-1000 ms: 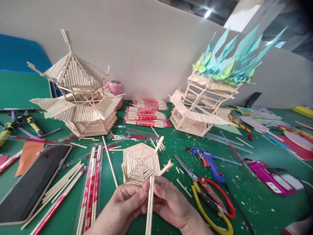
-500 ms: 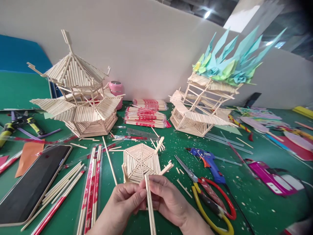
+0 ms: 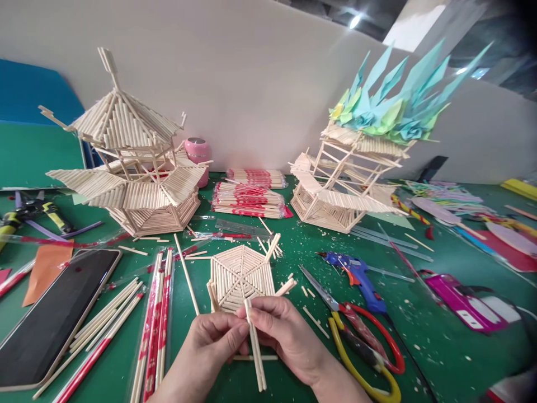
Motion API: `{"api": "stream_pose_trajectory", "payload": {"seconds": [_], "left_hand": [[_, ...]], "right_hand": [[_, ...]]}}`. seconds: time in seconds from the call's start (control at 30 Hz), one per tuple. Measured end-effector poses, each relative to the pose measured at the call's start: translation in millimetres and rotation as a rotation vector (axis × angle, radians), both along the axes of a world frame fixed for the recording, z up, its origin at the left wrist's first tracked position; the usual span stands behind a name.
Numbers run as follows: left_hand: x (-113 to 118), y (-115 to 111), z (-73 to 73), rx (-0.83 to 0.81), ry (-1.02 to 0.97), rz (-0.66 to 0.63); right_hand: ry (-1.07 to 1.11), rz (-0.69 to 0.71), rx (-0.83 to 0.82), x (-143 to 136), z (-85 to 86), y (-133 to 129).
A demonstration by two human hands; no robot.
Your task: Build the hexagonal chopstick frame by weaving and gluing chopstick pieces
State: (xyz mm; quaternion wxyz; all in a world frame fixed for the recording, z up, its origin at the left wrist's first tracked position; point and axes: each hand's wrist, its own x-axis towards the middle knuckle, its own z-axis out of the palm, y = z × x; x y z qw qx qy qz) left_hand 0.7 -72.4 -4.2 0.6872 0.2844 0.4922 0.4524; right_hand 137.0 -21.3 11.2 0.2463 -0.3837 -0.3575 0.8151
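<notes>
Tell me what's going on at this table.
A person's right hand is pinching a pair of sticks near one end, and the left hand has its fingertips right up against that end. Just beyond the hands lies a flat panel of sticks in a web pattern. Off to the right, the scissors and glue gun lie on the green table, in neither hand. Two bigger stick models, one left, one right, stand toward the back.
</notes>
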Motion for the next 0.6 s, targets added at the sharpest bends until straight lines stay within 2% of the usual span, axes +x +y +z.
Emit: {"api": "stream_pose_trajectory", "payload": {"seconds": [0.33,0.47,0.6], "left_hand": [[0.9,0.8,1.2,-0.007,0.017,0.005],[1.6,-0.7,1.2,-0.024,0.003,0.046],[1.5,1.1,6.0,-0.058,-0.100,0.084]], "right_hand": [[-0.044,0.065,0.131,-1.5,5.8,0.3],[-0.036,0.072,0.126,-2.5,7.8,0.2],[-0.050,0.025,0.106,1.0,5.5,-0.3]]}}
